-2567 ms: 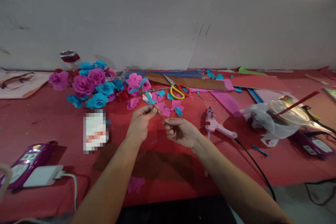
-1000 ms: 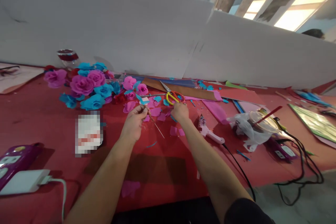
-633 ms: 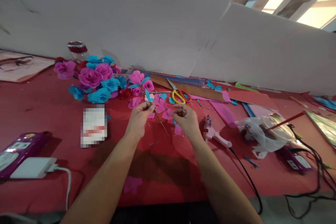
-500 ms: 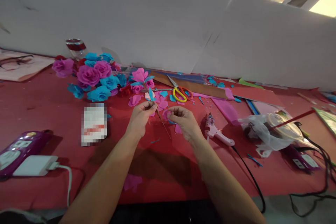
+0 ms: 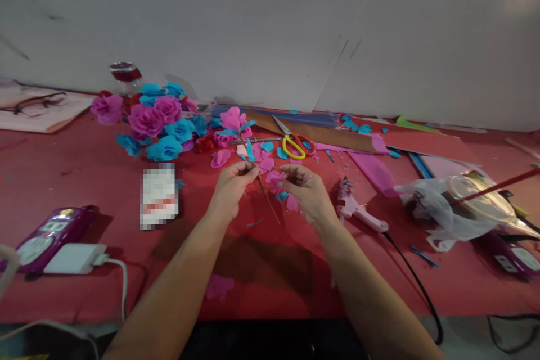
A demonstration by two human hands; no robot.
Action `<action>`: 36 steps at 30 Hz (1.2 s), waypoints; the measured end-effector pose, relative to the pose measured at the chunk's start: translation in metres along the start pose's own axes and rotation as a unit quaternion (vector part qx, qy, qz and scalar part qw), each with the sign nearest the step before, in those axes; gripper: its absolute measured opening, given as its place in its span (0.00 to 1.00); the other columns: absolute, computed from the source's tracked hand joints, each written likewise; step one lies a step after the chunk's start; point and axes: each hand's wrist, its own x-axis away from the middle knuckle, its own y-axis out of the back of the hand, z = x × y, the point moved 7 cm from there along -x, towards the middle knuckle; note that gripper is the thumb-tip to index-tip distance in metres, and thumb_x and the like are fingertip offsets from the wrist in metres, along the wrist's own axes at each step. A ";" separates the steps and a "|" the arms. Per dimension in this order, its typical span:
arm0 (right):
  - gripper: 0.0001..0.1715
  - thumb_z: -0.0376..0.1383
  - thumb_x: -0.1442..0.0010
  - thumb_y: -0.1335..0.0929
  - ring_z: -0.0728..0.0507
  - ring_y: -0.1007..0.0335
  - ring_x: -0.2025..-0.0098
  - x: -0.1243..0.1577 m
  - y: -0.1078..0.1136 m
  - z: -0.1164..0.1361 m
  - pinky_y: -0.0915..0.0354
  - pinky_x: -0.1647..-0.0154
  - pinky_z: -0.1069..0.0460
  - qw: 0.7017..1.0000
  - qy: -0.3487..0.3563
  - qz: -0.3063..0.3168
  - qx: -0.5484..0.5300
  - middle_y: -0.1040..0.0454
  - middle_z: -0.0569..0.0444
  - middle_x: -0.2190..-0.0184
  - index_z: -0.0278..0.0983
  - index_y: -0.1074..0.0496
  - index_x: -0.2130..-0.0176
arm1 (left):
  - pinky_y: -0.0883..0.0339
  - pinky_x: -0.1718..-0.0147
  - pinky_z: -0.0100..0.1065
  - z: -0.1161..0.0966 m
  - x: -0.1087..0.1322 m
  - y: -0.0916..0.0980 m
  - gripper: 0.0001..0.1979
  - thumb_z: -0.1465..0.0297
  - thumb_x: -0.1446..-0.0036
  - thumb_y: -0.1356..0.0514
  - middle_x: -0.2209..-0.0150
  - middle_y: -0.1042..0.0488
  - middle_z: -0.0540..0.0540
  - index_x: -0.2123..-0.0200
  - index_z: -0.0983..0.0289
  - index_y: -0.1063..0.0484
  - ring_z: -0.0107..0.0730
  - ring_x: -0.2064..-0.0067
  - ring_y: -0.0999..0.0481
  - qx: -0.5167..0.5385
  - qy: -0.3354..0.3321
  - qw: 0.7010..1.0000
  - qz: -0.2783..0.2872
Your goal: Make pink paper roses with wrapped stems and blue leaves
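Note:
My left hand is closed on a thin brown stem, which slants down to the right. At the stem's upper end are a pink paper flower and narrow blue paper pieces. To the right, my right hand has its thumb and fingers apart beside a pink paper petal; whether it touches the petal is not clear. More pink and blue petals lie loose on the red table around both hands. Yellow-and-red handled scissors rest just beyond them.
A glue gun with a black cord lies right of my right hand. Further right is a plastic bag. A bunch of paper roses, a blurred white object and a purple power strip are on the left.
My right hand's fingers have spread from a closer pinch. The whole view has shifted slightly, with the table things now a little further right. My left hand still holds the stem.

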 end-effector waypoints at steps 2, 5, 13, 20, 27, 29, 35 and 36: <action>0.19 0.33 0.59 0.27 0.49 0.32 0.66 -0.001 0.001 -0.003 0.36 0.63 0.53 1.000 -0.020 0.000 0.000 0.27 0.55 0.67 0.37 0.27 0.63 | 0.43 0.62 0.31 0.001 0.000 0.000 0.04 0.71 0.53 0.38 0.75 0.30 0.49 0.77 0.64 0.28 0.27 0.68 0.33 0.017 0.005 1.000 0.011; 0.18 0.34 0.59 0.27 0.48 0.29 0.66 -0.001 -0.001 -0.008 0.35 0.62 0.51 0.995 -0.077 0.017 -0.054 0.25 0.54 0.66 0.38 0.26 0.64 | 0.43 0.62 0.31 0.001 0.000 -0.004 0.04 0.70 0.53 0.38 0.75 0.31 0.49 0.77 0.64 0.28 0.26 0.69 0.33 0.049 0.013 0.997 0.051; 0.11 0.35 0.59 0.26 0.49 0.30 0.72 -0.004 0.014 -0.005 0.34 0.70 0.53 0.998 -0.042 -0.046 -0.013 0.25 0.56 0.73 0.38 0.25 0.70 | 0.43 0.64 0.31 -0.002 0.002 -0.007 0.05 0.69 0.55 0.37 0.76 0.31 0.49 0.78 0.64 0.29 0.27 0.70 0.34 0.064 0.026 0.995 0.066; 0.11 0.38 0.49 0.30 0.43 0.26 0.64 -0.001 0.016 0.008 0.32 0.60 0.47 0.970 0.114 -0.055 0.206 0.21 0.51 0.66 0.39 0.22 0.64 | 0.42 0.62 0.33 0.000 0.000 -0.004 0.05 0.69 0.56 0.37 0.76 0.30 0.50 0.80 0.64 0.29 0.28 0.69 0.33 0.050 0.023 0.998 0.043; 0.19 0.37 0.51 0.29 0.44 0.26 0.67 -0.003 0.012 0.005 0.32 0.63 0.48 0.985 0.081 -0.052 0.144 0.22 0.52 0.70 0.37 0.26 0.57 | 0.42 0.60 0.34 0.005 -0.001 -0.003 0.06 0.69 0.56 0.37 0.76 0.31 0.49 0.79 0.64 0.29 0.27 0.70 0.34 0.075 0.032 0.996 0.040; 0.17 0.37 0.53 0.28 0.45 0.26 0.68 -0.002 0.014 0.006 0.32 0.64 0.49 0.991 0.068 -0.064 0.094 0.22 0.52 0.71 0.37 0.25 0.61 | 0.42 0.59 0.34 0.005 -0.001 -0.003 0.06 0.68 0.55 0.37 0.76 0.31 0.50 0.78 0.64 0.29 0.28 0.70 0.33 0.068 0.027 0.996 0.042; 0.12 0.38 0.56 0.26 0.46 0.28 0.70 -0.002 0.021 0.003 0.31 0.65 0.48 0.992 0.019 -0.099 0.071 0.22 0.52 0.72 0.38 0.22 0.67 | 0.41 0.60 0.34 0.003 0.001 -0.002 0.06 0.68 0.57 0.36 0.77 0.32 0.49 0.80 0.63 0.29 0.28 0.71 0.34 0.078 0.038 0.996 0.028; 0.13 0.38 0.56 0.26 0.46 0.28 0.70 -0.003 0.022 0.000 0.32 0.64 0.48 0.992 0.016 -0.099 0.071 0.22 0.52 0.72 0.38 0.22 0.67 | 0.41 0.60 0.34 0.003 0.001 -0.002 0.05 0.69 0.57 0.37 0.77 0.31 0.49 0.79 0.63 0.29 0.28 0.71 0.34 0.081 0.038 0.996 0.026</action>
